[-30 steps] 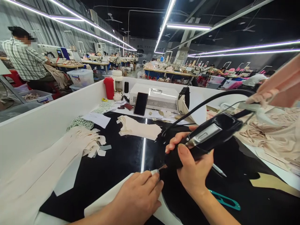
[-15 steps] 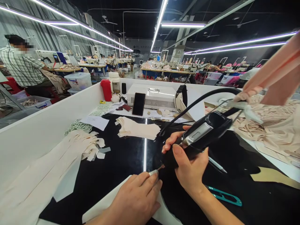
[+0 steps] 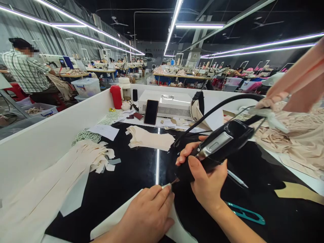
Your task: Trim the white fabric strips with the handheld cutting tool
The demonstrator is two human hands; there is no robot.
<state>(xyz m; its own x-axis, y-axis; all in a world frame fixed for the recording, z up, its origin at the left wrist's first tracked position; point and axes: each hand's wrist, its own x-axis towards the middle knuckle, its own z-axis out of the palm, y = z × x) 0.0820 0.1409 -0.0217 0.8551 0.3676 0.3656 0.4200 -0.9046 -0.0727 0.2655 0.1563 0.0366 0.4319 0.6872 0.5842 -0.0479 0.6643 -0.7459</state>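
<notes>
My right hand is wrapped round a black corded hand tool with a silver lever along its side. The tool slants down to the left, and its narrow brownish tip points at my left fingertips. My left hand is closed, fingers together, on a white curved sheet-like piece lying on the black tabletop. Something pale shows at the index fingertip, close to the tool's tip. The thumb and part of the piece are hidden beneath the hand.
Cream fabric pieces lie ahead, and a larger stack is at left. Teal thread snips, a pen and a tan piece are at right. Behind stand a phone and a white vented box.
The whole view has shifted slightly, so things appear a little further right. Both hands keep their holds, and the tool's tip stays beside my left fingertips.
</notes>
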